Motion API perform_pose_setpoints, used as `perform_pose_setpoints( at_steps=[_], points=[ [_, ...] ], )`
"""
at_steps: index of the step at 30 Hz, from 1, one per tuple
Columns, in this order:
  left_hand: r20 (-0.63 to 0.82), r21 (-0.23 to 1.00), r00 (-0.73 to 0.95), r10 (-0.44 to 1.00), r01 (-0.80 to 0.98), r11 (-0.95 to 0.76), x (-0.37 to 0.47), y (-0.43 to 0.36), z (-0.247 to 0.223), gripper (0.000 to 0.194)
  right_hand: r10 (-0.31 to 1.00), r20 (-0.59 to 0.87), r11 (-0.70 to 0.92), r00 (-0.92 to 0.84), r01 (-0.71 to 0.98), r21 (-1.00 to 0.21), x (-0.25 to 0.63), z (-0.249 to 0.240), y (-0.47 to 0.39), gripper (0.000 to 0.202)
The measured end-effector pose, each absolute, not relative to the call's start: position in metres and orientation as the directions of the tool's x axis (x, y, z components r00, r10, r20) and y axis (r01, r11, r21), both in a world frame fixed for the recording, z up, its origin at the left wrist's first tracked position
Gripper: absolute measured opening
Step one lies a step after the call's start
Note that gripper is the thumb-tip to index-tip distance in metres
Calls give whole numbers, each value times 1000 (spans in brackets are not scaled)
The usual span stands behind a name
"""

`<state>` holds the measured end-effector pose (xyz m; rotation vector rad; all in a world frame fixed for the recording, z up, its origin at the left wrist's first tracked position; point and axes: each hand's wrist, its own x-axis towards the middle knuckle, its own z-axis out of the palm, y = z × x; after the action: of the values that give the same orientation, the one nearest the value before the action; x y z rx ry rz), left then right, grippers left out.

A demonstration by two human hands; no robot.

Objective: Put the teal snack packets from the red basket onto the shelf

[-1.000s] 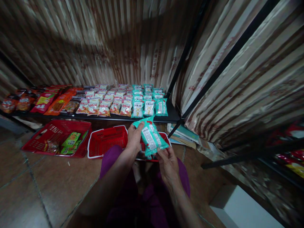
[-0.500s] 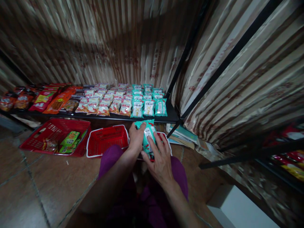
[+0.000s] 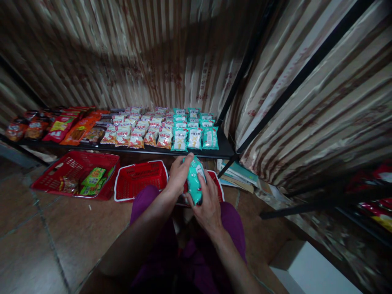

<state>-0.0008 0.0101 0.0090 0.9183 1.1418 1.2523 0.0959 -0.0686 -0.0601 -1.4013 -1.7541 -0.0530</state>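
Between my two hands is a teal snack bag (image 3: 195,179), held above a red basket (image 3: 218,183) that is mostly hidden behind it. My left hand (image 3: 177,174) grips the bag's left side, thumb along its upper edge. Fingers of my right hand (image 3: 208,200) wrap the right side and lower end. Whether more than one bag is in the grip I cannot tell. Just beyond, on the low black shelf (image 3: 225,149), matching teal bags (image 3: 194,138) stand in rows beside white and orange snack bags (image 3: 137,136).
A white-rimmed red basket (image 3: 139,175) sits left of my knees. Farther left, a larger red basket (image 3: 73,163) holds green packets (image 3: 93,179). Shelf posts (image 3: 241,143) rise at the right, with books (image 3: 239,175) beneath. A white box (image 3: 318,265) lies at lower right.
The teal bag has turned in my hands and now looks narrower, its label facing more to the right. Both hands stay on it. The view has shifted slightly.
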Motion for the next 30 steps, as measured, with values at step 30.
perform_pose_setpoints(
  at_steps=[30],
  points=[
    [-252,831,82,964,-492,259,1,8,4,32,951,-233,39,201,-830,-556,97,-43,-68,39]
  ],
)
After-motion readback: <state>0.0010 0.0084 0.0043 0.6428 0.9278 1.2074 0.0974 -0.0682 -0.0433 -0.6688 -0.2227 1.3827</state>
